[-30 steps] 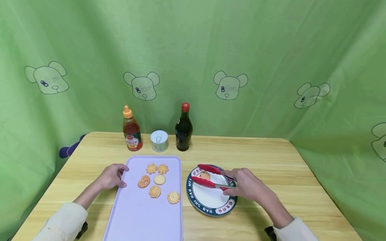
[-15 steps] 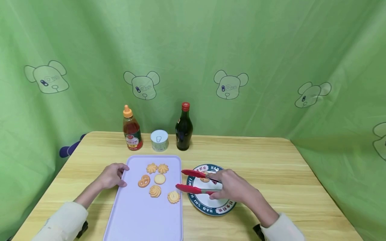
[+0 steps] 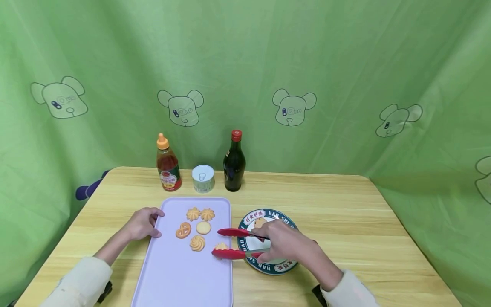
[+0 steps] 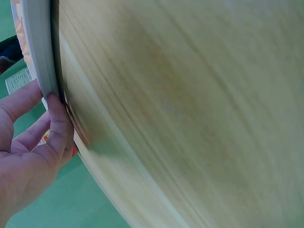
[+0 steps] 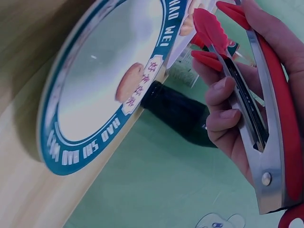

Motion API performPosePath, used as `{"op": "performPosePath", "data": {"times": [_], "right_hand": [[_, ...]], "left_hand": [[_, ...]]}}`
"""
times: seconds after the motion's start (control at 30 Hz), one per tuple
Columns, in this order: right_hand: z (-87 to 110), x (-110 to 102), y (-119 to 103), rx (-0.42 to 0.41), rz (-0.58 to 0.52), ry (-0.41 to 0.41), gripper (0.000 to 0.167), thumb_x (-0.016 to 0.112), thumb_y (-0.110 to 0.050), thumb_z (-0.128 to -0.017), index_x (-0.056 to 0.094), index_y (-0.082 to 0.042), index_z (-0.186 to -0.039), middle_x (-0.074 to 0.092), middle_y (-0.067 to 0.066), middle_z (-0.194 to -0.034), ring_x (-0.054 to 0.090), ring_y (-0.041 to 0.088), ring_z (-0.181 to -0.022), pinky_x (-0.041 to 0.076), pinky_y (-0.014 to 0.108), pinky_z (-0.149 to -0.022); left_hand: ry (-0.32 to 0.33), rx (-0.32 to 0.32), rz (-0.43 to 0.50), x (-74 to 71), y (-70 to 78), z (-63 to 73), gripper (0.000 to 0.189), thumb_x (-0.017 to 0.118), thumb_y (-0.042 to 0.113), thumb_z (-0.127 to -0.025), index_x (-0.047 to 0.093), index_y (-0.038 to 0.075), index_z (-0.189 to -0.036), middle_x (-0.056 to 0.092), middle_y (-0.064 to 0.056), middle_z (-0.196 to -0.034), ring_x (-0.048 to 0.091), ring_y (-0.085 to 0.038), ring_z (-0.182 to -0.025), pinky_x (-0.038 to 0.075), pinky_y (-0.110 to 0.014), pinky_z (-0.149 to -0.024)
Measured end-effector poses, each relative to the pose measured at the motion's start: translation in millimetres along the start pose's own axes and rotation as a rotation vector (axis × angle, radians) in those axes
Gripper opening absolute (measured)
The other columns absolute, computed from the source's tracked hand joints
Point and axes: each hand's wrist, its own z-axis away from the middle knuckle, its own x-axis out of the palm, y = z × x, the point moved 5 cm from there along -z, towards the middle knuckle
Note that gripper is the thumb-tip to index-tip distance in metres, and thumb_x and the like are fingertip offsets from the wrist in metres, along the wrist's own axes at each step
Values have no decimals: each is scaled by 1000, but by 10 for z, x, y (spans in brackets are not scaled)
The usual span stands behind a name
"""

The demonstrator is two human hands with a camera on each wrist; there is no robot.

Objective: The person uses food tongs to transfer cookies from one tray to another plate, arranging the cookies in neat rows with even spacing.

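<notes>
My left hand (image 3: 141, 224) pinches the left rim of the lilac tray (image 3: 184, 277) between thumb and fingers; the left wrist view shows the tray edge (image 4: 42, 52) in that pinch. My right hand (image 3: 281, 241) grips metal tongs with red tips (image 3: 232, 254), spread apart above the tray's right edge. The lower tip partly covers a scalloped cookie (image 3: 221, 246). Left of the tips lie a swirl cookie (image 3: 197, 243), a plain round cookie (image 3: 203, 227), a pretzel (image 3: 183, 230) and two star-shaped cookies. Under my right hand, a green-rimmed plate (image 3: 264, 267) bears a round cookie (image 5: 129, 82).
Behind the tray stand a sauce bottle (image 3: 168, 168) with an orange cap, a tin can (image 3: 203, 179) and a dark bottle (image 3: 234, 166) with a red cap. A green curtain (image 3: 330, 140) hangs beyond the wooden table (image 3: 345, 209).
My right hand has moved left with the tongs, from above the plate to the tray's right edge, by the scalloped cookie. My left hand has stayed on the tray.
</notes>
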Motion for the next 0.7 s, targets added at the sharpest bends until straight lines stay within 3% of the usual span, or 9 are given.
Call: {"op": "performPosePath", "data": {"times": [0.43,0.7], "right_hand": [[-33,0,-115,19,48,-63,63,84,-37,-65,65,-17,-122,61,-6,-81,46,9,-73,40,21,-59],[-24,39,-129,17,23,-70,59,84,-36,-67,66,-17,-121,62,-6,-81,48,8,-71,41,20,-57]], "left_hand": [[-4,8,2,0,-8,-5,58,79,-1,-65,57,-8,-118,59,-16,-98,54,-21,-81,51,-32,-69],[3,19,4,0,-6,-8,57,79,-2,-65,57,-8,-117,59,-16,-97,54,-20,-80,51,-32,-69]]}}
